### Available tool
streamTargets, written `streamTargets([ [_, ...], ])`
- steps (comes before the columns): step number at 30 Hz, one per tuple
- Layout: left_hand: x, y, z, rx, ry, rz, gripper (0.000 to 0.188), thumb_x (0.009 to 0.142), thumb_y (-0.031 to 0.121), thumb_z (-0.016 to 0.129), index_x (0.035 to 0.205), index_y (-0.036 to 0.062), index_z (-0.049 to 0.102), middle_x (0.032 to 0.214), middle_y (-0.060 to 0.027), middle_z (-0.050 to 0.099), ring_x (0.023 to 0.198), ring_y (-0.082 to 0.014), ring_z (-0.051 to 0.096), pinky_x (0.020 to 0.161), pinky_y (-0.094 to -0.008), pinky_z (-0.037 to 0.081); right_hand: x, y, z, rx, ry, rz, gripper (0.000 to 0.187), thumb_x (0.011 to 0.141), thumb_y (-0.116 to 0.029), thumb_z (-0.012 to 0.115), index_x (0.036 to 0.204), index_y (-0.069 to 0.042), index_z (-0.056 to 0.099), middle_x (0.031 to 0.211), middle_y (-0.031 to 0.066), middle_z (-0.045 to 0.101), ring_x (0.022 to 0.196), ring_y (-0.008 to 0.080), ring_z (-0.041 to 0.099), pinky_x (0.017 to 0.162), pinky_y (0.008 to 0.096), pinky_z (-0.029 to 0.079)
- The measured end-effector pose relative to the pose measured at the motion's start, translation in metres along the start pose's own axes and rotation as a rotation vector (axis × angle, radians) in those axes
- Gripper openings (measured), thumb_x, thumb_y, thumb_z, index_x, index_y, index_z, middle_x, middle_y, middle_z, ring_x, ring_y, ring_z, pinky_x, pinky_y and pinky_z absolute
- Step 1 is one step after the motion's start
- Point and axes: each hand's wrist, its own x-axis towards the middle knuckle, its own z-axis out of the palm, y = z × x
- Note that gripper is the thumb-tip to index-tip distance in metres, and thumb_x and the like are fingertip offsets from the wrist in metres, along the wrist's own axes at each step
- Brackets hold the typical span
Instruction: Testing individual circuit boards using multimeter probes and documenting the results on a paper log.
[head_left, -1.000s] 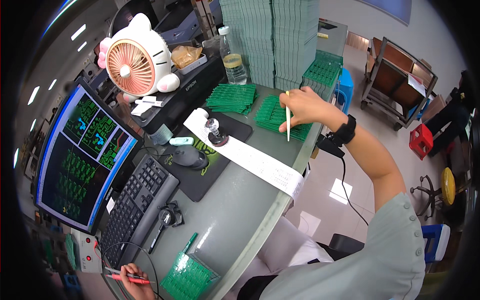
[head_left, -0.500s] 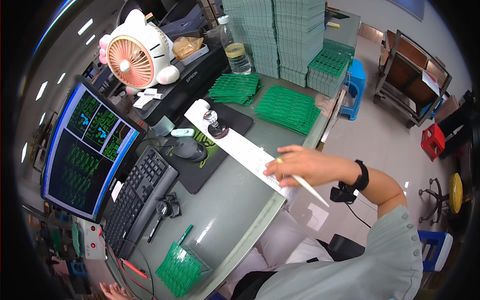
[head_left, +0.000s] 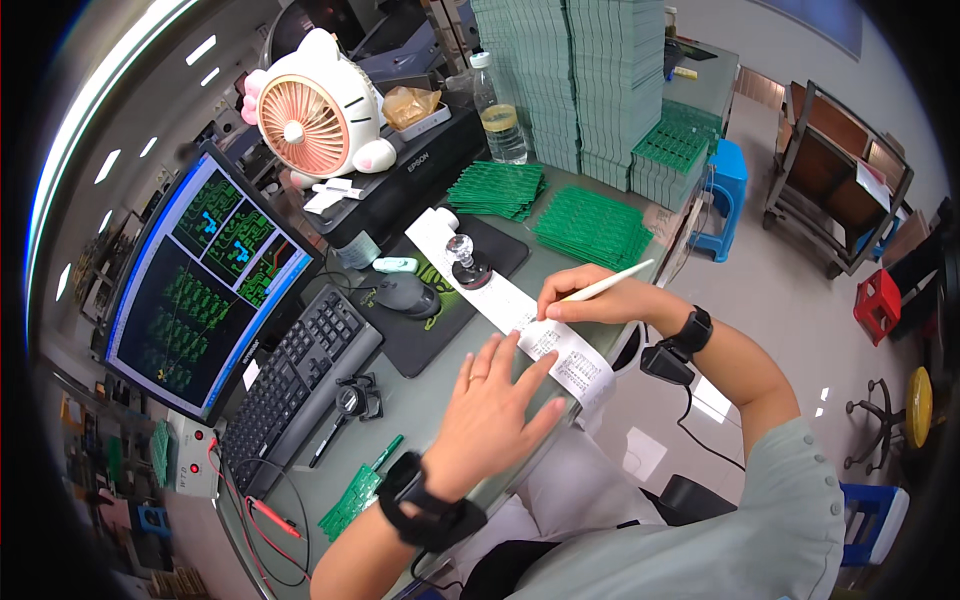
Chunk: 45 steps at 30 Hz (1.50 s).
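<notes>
A long white paper strip [head_left: 575, 368] covered in dark markings lies across the desk, its near end curling over the front edge. My right hand [head_left: 598, 300] pinches a slim white pen [head_left: 618, 278], tip down at the strip. Spread flat, my left hand [head_left: 490, 415] rests its fingertips at the strip's left side and on the desk beside it. On the strip's far part stands a round stamp [head_left: 466, 268] with a clear knob. The strip's rolled end [head_left: 447, 218] sits beyond the stamp, on the black mouse pad [head_left: 405, 345].
Stacked green circuit boards [head_left: 592, 228] lie at the back right, before tall board piles [head_left: 615, 90]. A mouse [head_left: 408, 296], keyboard [head_left: 300, 375] and monitor [head_left: 205, 290] stand left. A water bottle [head_left: 500, 120] and fan [head_left: 315, 110] are behind. Red probe leads [head_left: 270, 518] hang front left.
My left hand has come from the lower left edge onto the strip. My right hand has turned the pen tip down toward the paper. The strip's near end now extends further over the edge.
</notes>
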Motion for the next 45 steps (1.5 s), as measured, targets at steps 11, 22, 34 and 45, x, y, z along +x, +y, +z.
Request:
streamTargets([
  [11,0.014,-0.009,0.012,0.112,-0.109,-0.007,0.058,0.094,0.062,0.045,0.139,0.0262,0.053,0.146,-0.0251,0.039,0.139,-0.0422,0.031,0.114,-0.0569,0.022,0.007,0.009,0.005,-0.155,0.107,0.081,0.018,0.086,-0.018,0.069,0.083,-0.005,0.058,0.071,0.0003,0.064,0.064,0.0063,0.059,0.056,0.0240,0.042],
  [22,0.014,-0.007,0.011,0.125,-0.084,0.001,0.059,0.092,0.061,0.050,0.139,0.0262,0.053,0.145,-0.0250,0.040,0.138,-0.0405,0.033,0.113,-0.0581,0.023,0.005,0.006,-0.002,-0.450,0.272,-0.037,0.020,0.085,-0.019,0.067,0.080,-0.004,0.055,0.066,0.0037,0.061,0.059,0.0107,0.057,0.053,0.0292,0.043],
  [34,-0.083,-0.042,-0.077,-0.415,0.337,-0.110,0.024,0.082,0.007,0.070,0.105,0.0037,0.063,0.120,-0.0140,0.062,0.111,-0.0289,0.059,0.096,-0.0376,0.044,-0.046,-0.038,0.098,0.226,0.376,-0.026,0.016,0.092,-0.017,0.065,0.086,-0.007,0.055,0.070,-0.0028,0.058,0.061,0.0009,0.051,0.052,0.0194,0.038],
  [45,-0.252,-0.130,-0.077,-0.802,1.079,-0.564,0.012,0.100,0.015,0.054,0.093,0.0072,0.048,0.057,0.0032,0.044,0.038,-0.0020,0.033,0.034,-0.0177,0.022,0.075,-0.102,0.216,0.185,0.050,-0.275,0.019,0.093,-0.023,0.064,0.091,-0.006,0.056,0.076,0.0006,0.062,0.066,0.0062,0.057,0.058,0.0227,0.044],
])
